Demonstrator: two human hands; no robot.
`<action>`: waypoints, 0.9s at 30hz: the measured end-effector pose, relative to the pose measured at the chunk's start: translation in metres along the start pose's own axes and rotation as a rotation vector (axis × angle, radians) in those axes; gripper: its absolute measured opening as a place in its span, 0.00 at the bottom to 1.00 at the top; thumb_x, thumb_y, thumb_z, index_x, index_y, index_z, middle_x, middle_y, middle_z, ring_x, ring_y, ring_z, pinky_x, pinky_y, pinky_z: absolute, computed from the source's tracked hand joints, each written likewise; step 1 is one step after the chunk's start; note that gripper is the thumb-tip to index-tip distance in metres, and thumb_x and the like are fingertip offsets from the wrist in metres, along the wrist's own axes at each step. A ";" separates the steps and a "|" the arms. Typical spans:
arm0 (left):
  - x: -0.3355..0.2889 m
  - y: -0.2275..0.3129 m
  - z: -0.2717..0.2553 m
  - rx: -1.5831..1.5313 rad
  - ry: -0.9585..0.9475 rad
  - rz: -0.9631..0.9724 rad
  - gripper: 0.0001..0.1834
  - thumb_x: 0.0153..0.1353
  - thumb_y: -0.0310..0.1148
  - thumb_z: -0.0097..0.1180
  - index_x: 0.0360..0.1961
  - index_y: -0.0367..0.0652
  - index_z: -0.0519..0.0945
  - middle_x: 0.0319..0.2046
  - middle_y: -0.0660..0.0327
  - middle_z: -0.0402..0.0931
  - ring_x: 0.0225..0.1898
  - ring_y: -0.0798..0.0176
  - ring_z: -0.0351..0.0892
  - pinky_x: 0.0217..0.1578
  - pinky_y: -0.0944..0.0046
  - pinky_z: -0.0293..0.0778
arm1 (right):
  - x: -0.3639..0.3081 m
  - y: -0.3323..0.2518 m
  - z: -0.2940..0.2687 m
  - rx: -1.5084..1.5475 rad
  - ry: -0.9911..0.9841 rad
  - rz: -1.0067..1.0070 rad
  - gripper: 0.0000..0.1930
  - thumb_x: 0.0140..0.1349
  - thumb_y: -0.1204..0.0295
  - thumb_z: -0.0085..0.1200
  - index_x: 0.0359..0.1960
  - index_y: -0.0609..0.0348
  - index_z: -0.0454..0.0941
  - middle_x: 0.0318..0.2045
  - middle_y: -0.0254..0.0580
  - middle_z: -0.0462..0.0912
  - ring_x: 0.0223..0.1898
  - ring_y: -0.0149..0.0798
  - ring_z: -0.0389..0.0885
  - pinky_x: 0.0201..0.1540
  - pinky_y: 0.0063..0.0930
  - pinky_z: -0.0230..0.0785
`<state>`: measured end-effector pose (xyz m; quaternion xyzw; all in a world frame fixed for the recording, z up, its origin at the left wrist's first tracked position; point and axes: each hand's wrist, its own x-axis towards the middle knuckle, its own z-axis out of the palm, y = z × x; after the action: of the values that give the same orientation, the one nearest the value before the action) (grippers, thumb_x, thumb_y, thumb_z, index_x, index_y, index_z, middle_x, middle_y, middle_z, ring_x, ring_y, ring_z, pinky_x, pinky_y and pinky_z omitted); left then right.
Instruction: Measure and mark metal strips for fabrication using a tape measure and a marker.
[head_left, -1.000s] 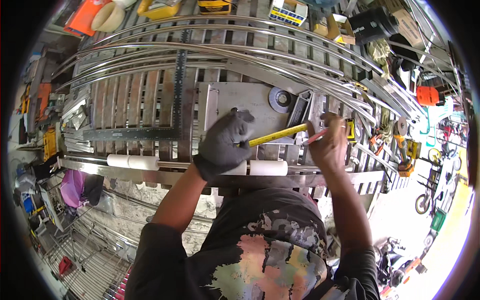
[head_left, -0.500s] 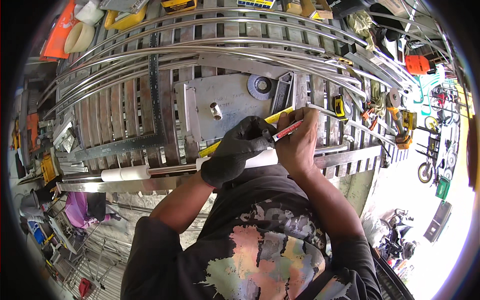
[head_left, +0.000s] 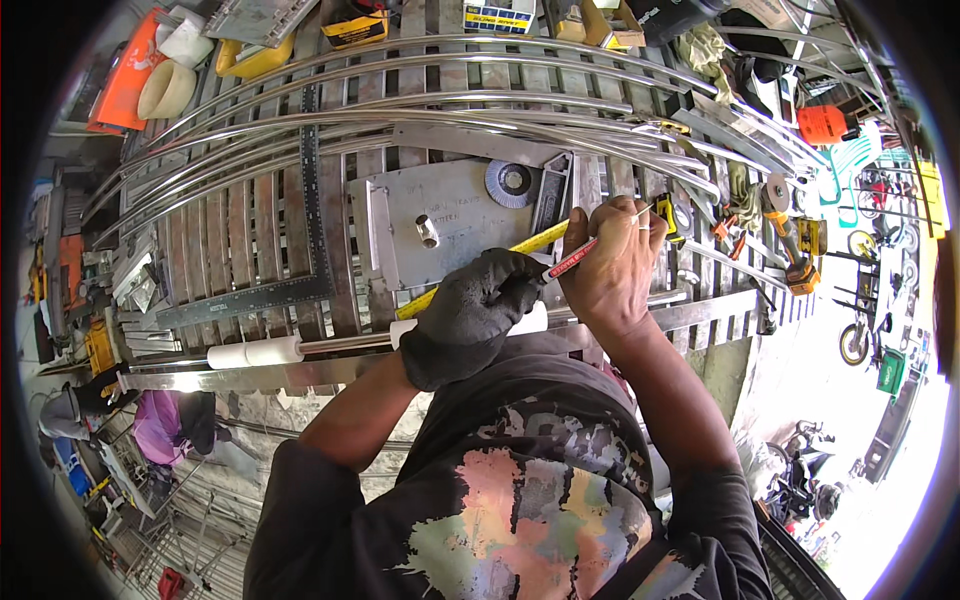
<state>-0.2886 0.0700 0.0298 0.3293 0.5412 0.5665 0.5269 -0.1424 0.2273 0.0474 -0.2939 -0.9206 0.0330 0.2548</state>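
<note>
A red-and-white marker (head_left: 571, 262) slants between my hands above the near side of a slatted metal bench (head_left: 345, 270). My left hand (head_left: 465, 310), in a dark glove, pinches its lower dark end. My bare right hand (head_left: 615, 265) is closed around the upper end, with its fingers curled. Beneath the gloved hand runs a yellow strip (head_left: 540, 238), partly hidden. Beyond it lies a grey metal plate (head_left: 400, 220) with handwriting on it, carrying a short shiny tube (head_left: 427, 231) and a flap disc (head_left: 511, 184). White wrapping (head_left: 272, 351) surrounds a rod at the near edge.
Long bent metal tubes (head_left: 470, 98) cross the far side of the bench. A dark carpenter's square (head_left: 318, 220) lies left of the plate. On the right are a tape measure (head_left: 676, 216) and an angle grinder (head_left: 790, 235). Yellow bins and boxes line the back.
My right hand has shifted slightly right, its fingers opening from around the marker's middle toward its upper end. My gloved hand has dropped a little and now covers the marker's dark end.
</note>
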 end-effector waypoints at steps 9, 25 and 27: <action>0.006 0.007 0.013 0.199 0.086 0.077 0.13 0.81 0.21 0.58 0.63 0.37 0.81 0.43 0.67 0.83 0.44 0.74 0.77 0.49 0.66 0.77 | -0.015 -0.012 -0.002 0.023 -0.070 0.201 0.14 0.61 0.77 0.63 0.46 0.59 0.73 0.40 0.55 0.84 0.49 0.68 0.81 0.59 0.64 0.62; -0.010 -0.037 -0.032 0.575 0.272 0.057 0.34 0.77 0.32 0.66 0.80 0.36 0.72 0.73 0.43 0.78 0.74 0.48 0.80 0.72 0.51 0.77 | 0.033 0.036 0.124 0.111 -0.456 0.749 0.33 0.59 0.69 0.79 0.56 0.66 0.65 0.46 0.71 0.89 0.55 0.72 0.89 0.61 0.58 0.82; -0.021 -0.046 -0.035 0.575 0.273 0.007 0.34 0.75 0.32 0.66 0.79 0.37 0.74 0.73 0.43 0.79 0.74 0.47 0.80 0.73 0.50 0.76 | 0.037 0.032 0.134 0.142 -0.449 0.795 0.34 0.58 0.70 0.79 0.56 0.68 0.65 0.48 0.72 0.89 0.55 0.73 0.89 0.61 0.58 0.82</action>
<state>-0.3055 0.0341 -0.0173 0.3873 0.7438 0.4312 0.3329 -0.2169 0.2864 -0.0587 -0.5917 -0.7642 0.2541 0.0364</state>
